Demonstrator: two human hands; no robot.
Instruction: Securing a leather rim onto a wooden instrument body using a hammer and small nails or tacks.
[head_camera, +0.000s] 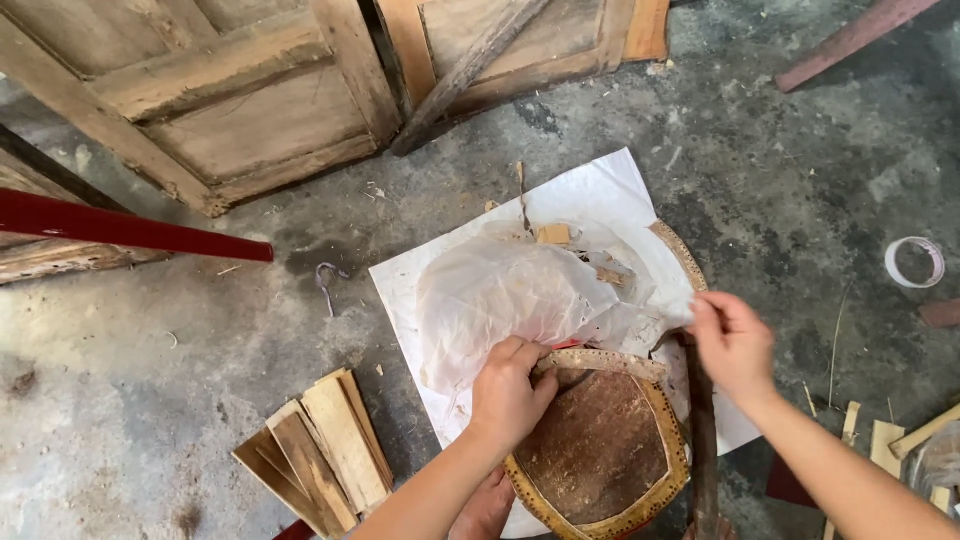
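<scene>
Left hand (508, 392): reaches in from the lower edge, knuckles up, fingers curled together and pinching the lower edge of the translucent plastic sheet (505, 298) where it meets the rim of the woven frame (600, 450). Fingertips are tucked under and not visible.

Right hand (733, 343): enters from the lower right, forearm slanting upward, fingers bunched and pinching the right edge of the same plastic sheet, just above a dark wooden stick (702, 440).

Plastic sheet: thin, crumpled, milky, domed over small wood scraps that show through only faintly. It lies at the middle of the view, on a white paper sheet (590, 195) spread flat on the floor.

Woven frame: oval, tan cane rim with a perforated border around a brown, worn centre panel. Its lower edge is cut off by the bottom of the view, and its upper part runs under the plastic.

Dark wooden stick: upright along the frame's right side, bottom end cut off.

Surroundings: rough grey concrete floor (150, 380); a fan of flat wood slats (320, 460) to the left; weathered panelled wooden doors (230, 100) above; a red bar (120, 228) at left; a roll of tape (915, 262) at right; a small bent metal hook (327, 282).
</scene>
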